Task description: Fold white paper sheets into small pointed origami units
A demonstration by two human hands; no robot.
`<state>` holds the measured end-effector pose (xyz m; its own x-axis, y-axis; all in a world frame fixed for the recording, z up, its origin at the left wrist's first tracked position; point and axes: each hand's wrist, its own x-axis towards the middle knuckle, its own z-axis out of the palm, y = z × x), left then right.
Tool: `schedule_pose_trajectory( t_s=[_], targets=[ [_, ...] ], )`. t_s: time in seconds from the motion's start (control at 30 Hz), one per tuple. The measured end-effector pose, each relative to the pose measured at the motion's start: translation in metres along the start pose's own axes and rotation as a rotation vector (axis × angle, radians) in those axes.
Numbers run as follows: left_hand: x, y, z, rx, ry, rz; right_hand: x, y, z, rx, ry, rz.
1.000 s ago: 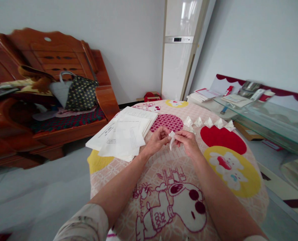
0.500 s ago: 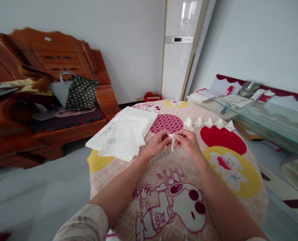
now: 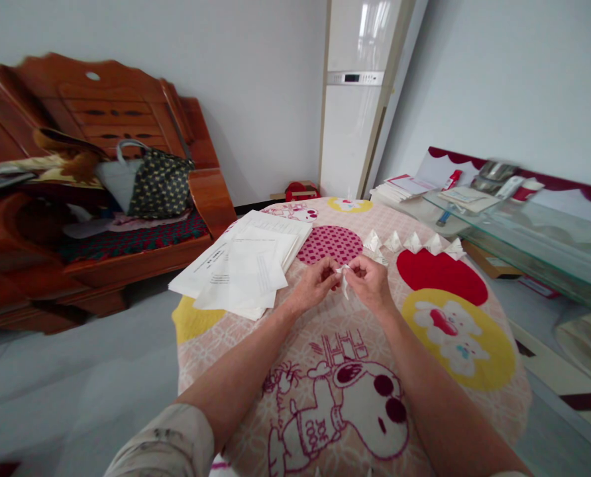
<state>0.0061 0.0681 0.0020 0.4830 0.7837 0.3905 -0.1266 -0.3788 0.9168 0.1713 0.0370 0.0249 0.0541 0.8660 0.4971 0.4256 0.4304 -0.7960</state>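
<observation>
Soft, muted light, stretched edges

A dotted bag (image 3: 160, 184) sits on the carved wooden bench (image 3: 114, 99).

Pale walls (image 3: 260, 86), grey floor (image 3: 101, 377); wooden sofa (image 3: 126, 99) left, glass shelf (image 3: 548, 228) right.

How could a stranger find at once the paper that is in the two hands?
Over the round cloth, find the left hand and right hand. The paper is the small white piece pinched between them. Unlike the flat stack and the row of folded pieces, it is held, not lying on the cloth.
</observation>
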Motion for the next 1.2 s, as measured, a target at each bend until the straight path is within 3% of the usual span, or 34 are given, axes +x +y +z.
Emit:
schedule_pose_trajectory(
  t_s=[0.27,0.63,0.9,1.2],
  targets=[
    [-0.003,0.007,0.002,-0.059,-0.004,-0.003,0.0,-0.007,-0.002,-0.139,-0.024,-0.054],
    [0.002,0.007,-0.004,-0.005,0.08,-0.012,-0.003,0.005,-0.005,0.073,-0.144,0.021],
    [0.002,0.013,-0.005,0.039,0.114,-0.017,-0.004,-0.006,-0.006,0.079,-0.164,0.029],
    [0.0,0.016,-0.001,0.114,0.1,-0.031,-0.003,-0.001,-0.004,0.009,-0.129,-0.019]
  ],
)
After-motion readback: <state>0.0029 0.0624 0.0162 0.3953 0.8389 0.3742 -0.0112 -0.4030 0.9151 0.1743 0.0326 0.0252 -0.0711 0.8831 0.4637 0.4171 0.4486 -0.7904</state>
